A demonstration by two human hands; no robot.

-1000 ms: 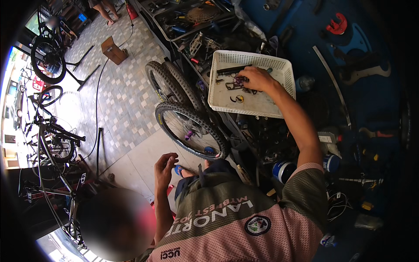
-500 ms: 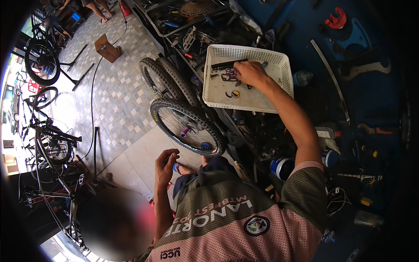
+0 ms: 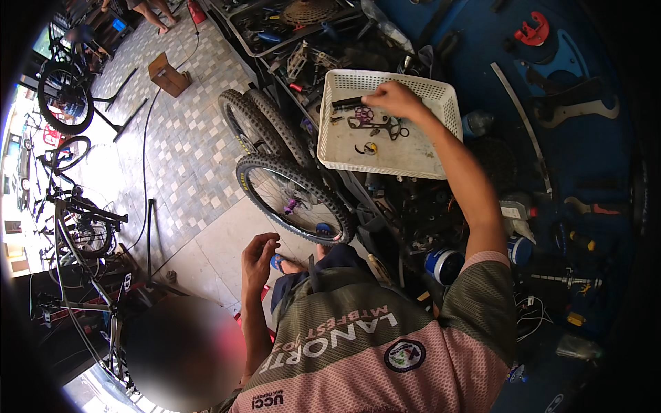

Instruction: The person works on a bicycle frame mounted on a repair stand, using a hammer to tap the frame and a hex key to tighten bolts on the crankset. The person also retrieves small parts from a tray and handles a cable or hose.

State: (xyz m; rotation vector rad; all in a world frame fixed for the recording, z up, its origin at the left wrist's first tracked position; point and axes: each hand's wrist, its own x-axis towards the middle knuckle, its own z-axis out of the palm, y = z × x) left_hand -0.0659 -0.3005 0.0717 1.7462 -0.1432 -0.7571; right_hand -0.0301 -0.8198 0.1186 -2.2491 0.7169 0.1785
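Note:
My right hand point(image 3: 394, 100) reaches into a white perforated plastic basket point(image 3: 451, 117). Its fingers are closed on one end of a black tube point(image 3: 346, 104) near the basket's far side; that end is hidden under the fingers. Just below the hand lie a purple toothed ring point(image 3: 363, 114) and a dark flat metal part point(image 3: 375, 126). A small yellow and black piece point(image 3: 370, 149) rests closer to the near side. My left hand point(image 3: 259, 253) hangs in the air over the floor, fingers loosely bent, with nothing visible in it.
Bicycle wheels point(image 3: 296, 199) lean against the bench left of the basket. A tool tray point(image 3: 255, 48) and loose parts crowd the bench. Blue-and-white tins point(image 3: 444, 266) stand near my right arm. Bicycles point(image 3: 82, 234) and a cardboard box point(image 3: 169, 74) are on the left.
My right hand has moved slightly away from me, off the purple ring and flat metal part, onto the black tube's end. More of the small parts now show. My left hand barely moved.

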